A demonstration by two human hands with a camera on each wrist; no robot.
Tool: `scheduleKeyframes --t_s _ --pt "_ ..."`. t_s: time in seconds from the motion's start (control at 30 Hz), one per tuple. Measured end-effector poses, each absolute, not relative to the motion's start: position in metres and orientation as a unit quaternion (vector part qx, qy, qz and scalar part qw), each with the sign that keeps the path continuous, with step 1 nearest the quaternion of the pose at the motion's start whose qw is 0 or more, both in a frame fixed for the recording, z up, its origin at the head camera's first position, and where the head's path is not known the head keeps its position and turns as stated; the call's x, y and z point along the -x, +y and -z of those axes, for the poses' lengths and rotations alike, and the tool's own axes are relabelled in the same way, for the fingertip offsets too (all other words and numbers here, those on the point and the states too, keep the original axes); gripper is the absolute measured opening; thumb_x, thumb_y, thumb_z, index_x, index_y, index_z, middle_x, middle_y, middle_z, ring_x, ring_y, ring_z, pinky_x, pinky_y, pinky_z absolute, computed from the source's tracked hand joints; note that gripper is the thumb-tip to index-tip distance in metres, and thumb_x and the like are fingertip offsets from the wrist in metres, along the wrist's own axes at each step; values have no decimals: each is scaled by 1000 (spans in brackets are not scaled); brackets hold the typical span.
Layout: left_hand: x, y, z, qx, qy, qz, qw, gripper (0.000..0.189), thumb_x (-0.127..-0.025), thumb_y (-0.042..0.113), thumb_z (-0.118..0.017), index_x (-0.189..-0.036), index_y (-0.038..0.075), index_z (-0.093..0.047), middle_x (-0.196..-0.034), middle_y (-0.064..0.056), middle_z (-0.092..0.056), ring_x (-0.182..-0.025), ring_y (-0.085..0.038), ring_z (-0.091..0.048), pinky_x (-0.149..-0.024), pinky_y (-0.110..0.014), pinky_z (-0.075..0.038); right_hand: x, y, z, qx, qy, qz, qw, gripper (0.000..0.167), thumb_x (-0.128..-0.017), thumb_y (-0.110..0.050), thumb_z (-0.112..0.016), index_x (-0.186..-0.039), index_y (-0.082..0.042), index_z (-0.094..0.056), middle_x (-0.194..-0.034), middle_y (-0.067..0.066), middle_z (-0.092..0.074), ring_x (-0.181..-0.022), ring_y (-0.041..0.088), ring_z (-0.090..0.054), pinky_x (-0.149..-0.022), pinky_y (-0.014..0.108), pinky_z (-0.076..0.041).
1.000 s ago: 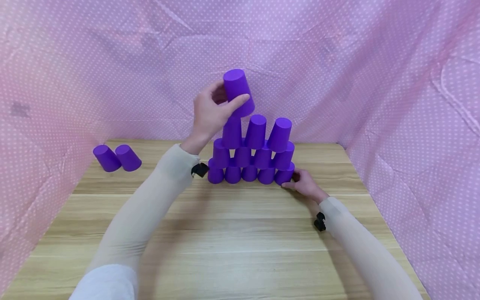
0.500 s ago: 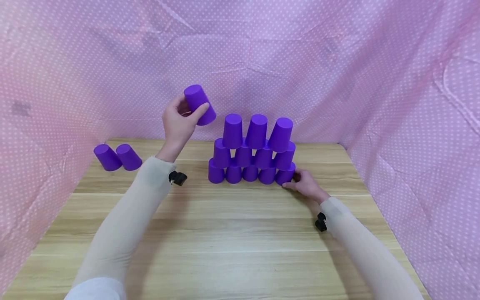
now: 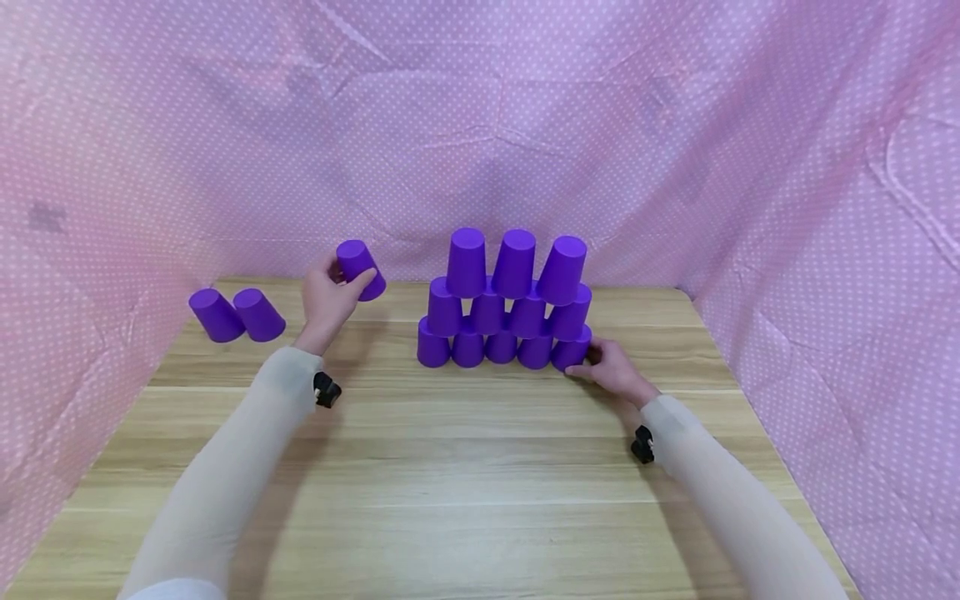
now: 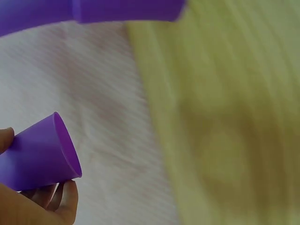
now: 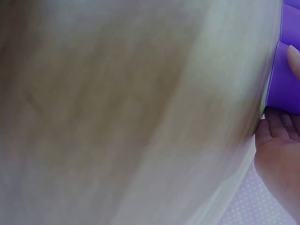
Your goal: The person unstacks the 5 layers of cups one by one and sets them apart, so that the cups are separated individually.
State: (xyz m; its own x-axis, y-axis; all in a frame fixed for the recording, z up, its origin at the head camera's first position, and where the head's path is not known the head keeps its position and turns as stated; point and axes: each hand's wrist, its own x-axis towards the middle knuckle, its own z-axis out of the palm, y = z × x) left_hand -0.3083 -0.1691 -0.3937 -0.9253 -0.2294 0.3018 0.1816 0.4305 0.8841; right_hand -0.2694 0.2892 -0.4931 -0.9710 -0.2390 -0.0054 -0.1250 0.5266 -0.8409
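My left hand [image 3: 327,305] grips a purple plastic cup [image 3: 356,263] between thumb and fingers, bottom up and a bit tilted, left of the cup pyramid [image 3: 517,271]. In the left wrist view this held cup [image 4: 35,154] shows its open rim. The pyramid is made of upturned purple cups: several in the bottom row, several in the middle, three on top. At its lower right corner, my right hand [image 3: 613,371] holds the end cup [image 3: 572,350], thumb in front and fingers behind. The right wrist view shows that cup [image 5: 283,82] between the thumb and fingers.
Two more upturned purple cups [image 3: 216,317] stand side by side at the far left of the wooden table [image 3: 465,475]. A pink dotted cloth [image 3: 637,150] hangs around the back and sides. Both wrists carry small black devices [image 3: 326,390].
My left hand, with the cup, has moved from above the pyramid's top left cup leftward and down toward the table's back left. The right hand has stayed at the bottom right cup.
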Motion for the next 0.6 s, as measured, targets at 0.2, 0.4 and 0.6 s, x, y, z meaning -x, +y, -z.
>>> scheduleKeyframes --t_s 0.2,0.4,0.6 --pt "312 -198 423 -56 -842 513 159 58 -86 28 -72 -130 -2 -51 -120 -23 -58 -110 -33 -55 -94 -41 -46 268 290 492 99 873 474 65 50 -80 -12 -79 -122 5 -57 -115 19 -63 -106 31 -59 -96 42 -45" --pt "309 -221 447 -97 -857 491 125 65 -88 32 -69 -138 -1 -45 -126 -25 -55 -114 -35 -54 -97 -43 -44 268 289 491 101 873 472 61 50 -79 -12 -80 -121 5 -57 -114 19 -64 -106 30 -60 -95 42 -45" --pt "302 -237 456 -122 -876 455 107 67 -89 33 -66 -140 -3 -41 -130 -26 -51 -120 -39 -47 -102 -47 -38 268 288 491 98 875 470 63 49 -80 -12 -79 -121 4 -57 -113 18 -64 -105 30 -60 -94 41 -46"
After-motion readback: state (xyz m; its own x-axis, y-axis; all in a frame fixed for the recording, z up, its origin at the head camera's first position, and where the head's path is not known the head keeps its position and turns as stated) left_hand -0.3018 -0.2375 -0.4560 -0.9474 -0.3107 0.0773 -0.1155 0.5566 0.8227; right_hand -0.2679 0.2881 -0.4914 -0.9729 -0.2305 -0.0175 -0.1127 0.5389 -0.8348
